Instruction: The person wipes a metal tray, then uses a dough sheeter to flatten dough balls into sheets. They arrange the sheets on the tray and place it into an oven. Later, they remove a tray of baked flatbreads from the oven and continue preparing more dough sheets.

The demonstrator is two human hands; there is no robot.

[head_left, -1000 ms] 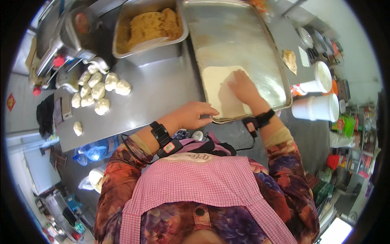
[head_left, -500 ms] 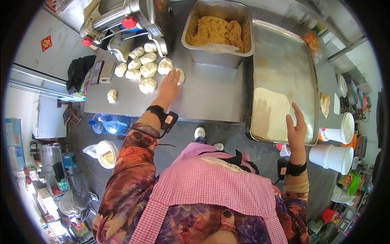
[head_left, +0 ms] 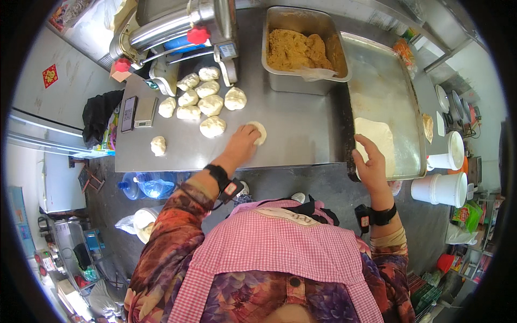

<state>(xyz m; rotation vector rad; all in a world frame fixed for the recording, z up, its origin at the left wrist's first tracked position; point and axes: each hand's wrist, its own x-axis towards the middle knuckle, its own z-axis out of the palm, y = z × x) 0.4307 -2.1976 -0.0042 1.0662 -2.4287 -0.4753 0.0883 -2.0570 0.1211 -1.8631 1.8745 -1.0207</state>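
Wears a long-sleeved floral shirt (head_left: 239,296) in orange, red and purple, with a dark round button (head_left: 294,281) at lower centre of frame and tan cuffs (head_left: 390,243); over it, a pink-and-white gingham apron (head_left: 280,250) with a cream oval patch (head_left: 285,216); also black wristbands (head_left: 383,216), each with a black box (head_left: 231,189) labelled in red and white; light-coloured shoes (head_left: 298,197), partly visible at mid-frame.

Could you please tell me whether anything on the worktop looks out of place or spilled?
Nothing looks spilled or damaged. Only one small dough lump stands out: it lies apart from the dough cluster, toward the near left corner of the worktop, which may be deliberate. The dough disc partly under the left hand looks unremarkable.
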